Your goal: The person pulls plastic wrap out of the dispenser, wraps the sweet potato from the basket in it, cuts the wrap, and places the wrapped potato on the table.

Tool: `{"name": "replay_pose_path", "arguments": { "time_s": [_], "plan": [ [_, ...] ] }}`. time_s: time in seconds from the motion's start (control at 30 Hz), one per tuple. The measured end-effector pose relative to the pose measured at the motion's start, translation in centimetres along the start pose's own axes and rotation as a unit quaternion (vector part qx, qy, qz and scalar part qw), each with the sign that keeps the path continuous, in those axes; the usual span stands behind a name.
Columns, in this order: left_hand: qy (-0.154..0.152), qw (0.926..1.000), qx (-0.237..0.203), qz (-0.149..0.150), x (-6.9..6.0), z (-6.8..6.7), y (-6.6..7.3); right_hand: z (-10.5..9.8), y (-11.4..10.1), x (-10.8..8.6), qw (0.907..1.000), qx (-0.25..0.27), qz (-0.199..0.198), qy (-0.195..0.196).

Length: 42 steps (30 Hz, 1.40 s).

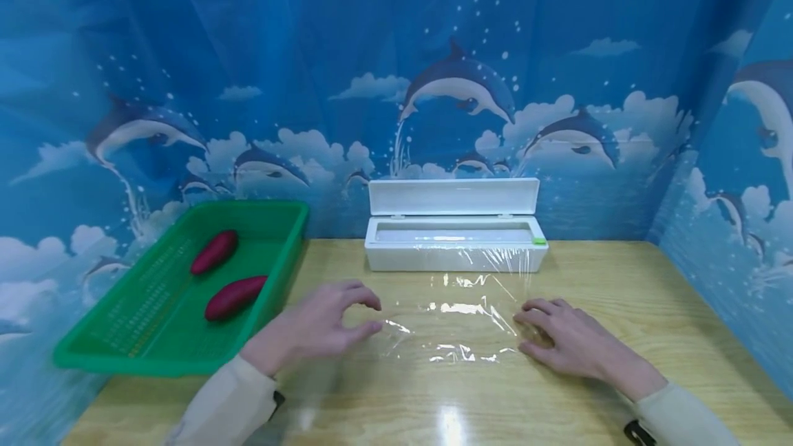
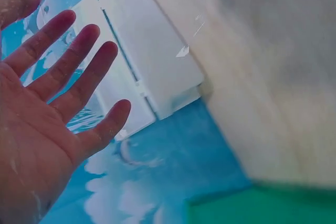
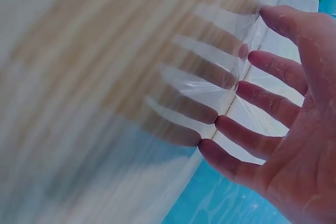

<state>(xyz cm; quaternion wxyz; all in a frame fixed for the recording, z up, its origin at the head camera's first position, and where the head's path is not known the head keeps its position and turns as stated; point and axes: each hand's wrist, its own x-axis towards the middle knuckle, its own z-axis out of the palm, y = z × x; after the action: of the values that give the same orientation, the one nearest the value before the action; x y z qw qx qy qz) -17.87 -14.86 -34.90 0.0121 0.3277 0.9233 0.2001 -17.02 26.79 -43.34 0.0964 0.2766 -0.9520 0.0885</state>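
Note:
Clear plastic film (image 1: pixel 461 308) lies over the wooden table, stretching from the front of a white lidded box (image 1: pixel 452 257) whose lid stands up. My left hand (image 1: pixel 322 319) is at the film's left side, thumb and fingers apart; in the left wrist view the same hand (image 2: pixel 58 87) has spread fingers and an empty palm. At the film's right edge is my right hand (image 1: pixel 573 343), its fingers bent over the table. The right wrist view shows the right hand (image 3: pixel 278 108) with spread fingertips touching a glossy surface that mirrors them.
A green basket (image 1: pixel 291 253) stands at the left, holding two purple-red oblong things, one (image 1: pixel 214 252) farther back and the other (image 1: pixel 235 297) nearer. A blue curtain (image 1: pixel 347 33) with dolphins hangs behind the table (image 1: pixel 619 274) and along its right side.

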Motion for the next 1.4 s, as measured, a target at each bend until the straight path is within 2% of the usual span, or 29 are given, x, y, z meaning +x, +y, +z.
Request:
{"name": "replay_pose_path", "arguments": {
  "time_s": [0.03,0.17,0.3,0.47,0.63,0.73,0.87,1.03,1.13,1.27,1.4],
  "plan": [
    [-0.001,0.9998,0.015,0.01,-0.1,-0.6,0.1,0.0,0.0,0.0,1.0,0.001,0.0,-0.001],
    [0.002,0.997,0.074,0.021,-0.2,-2.8,0.1,-0.1,-0.1,0.0,1.0,0.0,0.001,-0.005],
    [0.013,0.9938,0.111,0.0,-0.5,-4.8,-0.5,-0.1,-0.1,-0.1,0.9999,-0.003,0.004,-0.01],
    [0.031,0.9878,0.148,-0.036,-1.2,-6.6,-2.3,0.0,-0.1,0.0,0.9998,-0.003,0.008,-0.018],
    [0.053,0.9787,0.194,-0.043,-2.0,-8.1,-4.0,-0.1,-0.1,0.0,0.9997,-0.003,0.009,-0.022],
    [0.063,0.9741,0.213,-0.039,-2.6,-8.8,-4.9,-0.1,-0.1,0.0,0.9998,-0.003,0.007,-0.02],
    [0.084,0.9684,0.234,-0.018,-3.2,-9.5,-6.5,-0.2,-0.1,0.0,0.9997,-0.002,0.008,-0.021],
    [0.101,0.9574,0.27,0.006,-3.8,-10.2,-8.6,0.0,0.0,0.0,0.9996,-0.003,0.012,-0.025],
    [0.083,0.9506,0.299,0.01,-4.3,-10.6,-9.4,0.0,0.0,0.0,0.9996,-0.004,0.011,-0.024],
    [0.031,0.9423,0.333,-0.001,-4.9,-10.8,-10.2,0.0,0.0,0.0,0.9997,-0.004,0.01,-0.023],
    [-0.014,0.9389,0.343,-0.022,-5.5,-10.7,-11.0,-0.1,0.0,0.0,0.9996,-0.004,0.012,-0.025]
  ]
}}
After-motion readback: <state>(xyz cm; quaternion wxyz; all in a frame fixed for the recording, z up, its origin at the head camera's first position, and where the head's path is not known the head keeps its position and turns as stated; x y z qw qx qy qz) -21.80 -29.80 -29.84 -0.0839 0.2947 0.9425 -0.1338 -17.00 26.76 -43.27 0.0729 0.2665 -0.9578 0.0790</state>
